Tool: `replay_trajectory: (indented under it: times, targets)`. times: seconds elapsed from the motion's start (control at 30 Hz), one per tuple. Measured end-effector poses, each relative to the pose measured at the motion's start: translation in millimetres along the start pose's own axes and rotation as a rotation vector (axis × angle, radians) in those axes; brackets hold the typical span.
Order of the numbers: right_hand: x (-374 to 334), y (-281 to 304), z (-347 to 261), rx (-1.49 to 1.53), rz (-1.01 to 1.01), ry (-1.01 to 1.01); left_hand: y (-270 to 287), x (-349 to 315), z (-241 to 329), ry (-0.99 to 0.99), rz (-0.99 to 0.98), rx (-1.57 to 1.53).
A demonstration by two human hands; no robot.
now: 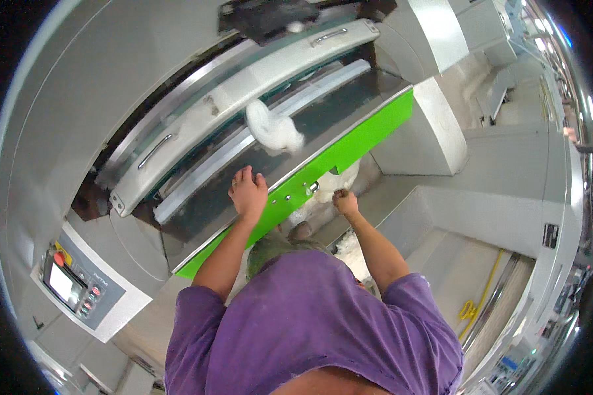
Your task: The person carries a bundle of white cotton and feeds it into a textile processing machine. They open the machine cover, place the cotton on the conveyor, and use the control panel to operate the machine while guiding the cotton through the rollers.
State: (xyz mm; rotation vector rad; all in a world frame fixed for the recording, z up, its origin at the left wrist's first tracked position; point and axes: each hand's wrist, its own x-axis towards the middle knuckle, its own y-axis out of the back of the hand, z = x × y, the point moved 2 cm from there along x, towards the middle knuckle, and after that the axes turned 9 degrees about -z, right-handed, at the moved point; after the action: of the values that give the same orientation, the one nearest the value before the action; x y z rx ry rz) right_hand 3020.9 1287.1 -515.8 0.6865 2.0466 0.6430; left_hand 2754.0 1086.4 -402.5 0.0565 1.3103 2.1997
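Note:
My left hand lies on the dark grey top of a machine panel, just behind its green front edge. Its fingers are stretched out and a little apart, and it holds nothing. Below the green edge, my right hand is closed, fingers curled; whatever is in them, if anything, is too small to make out. Close to it, a small metal latch shows on the green panel. A clump of white cotton-like fibre sits on the dark surface beyond my left hand. More white fibre lies under the panel.
A long white curved cover with two metal handles runs behind the panel. At left is a control box with a screen and a red knob. Yellow scissors hang at the lower right, beside a metal bar.

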Motion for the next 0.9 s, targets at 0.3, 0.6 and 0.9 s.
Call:
replay_trajectory:
  times: [0.3, 0.6, 0.9]
  targets:
    - [-63.9, -77.3, 233.3, 0.617, -0.197, -0.146, 0.5, -34.3, 7.0, -0.629, 0.141, -0.129]
    - [-71.9, -80.5, 217.8, 0.348, 0.075, -0.582, -102.7, -131.6, -70.3, -0.107, -0.969, -0.148]
    - [25.9, -109.9, 49.5, 0.49, -0.133, -0.065, -80.6, -172.2, -200.1, 0.546, -0.96, -0.288]
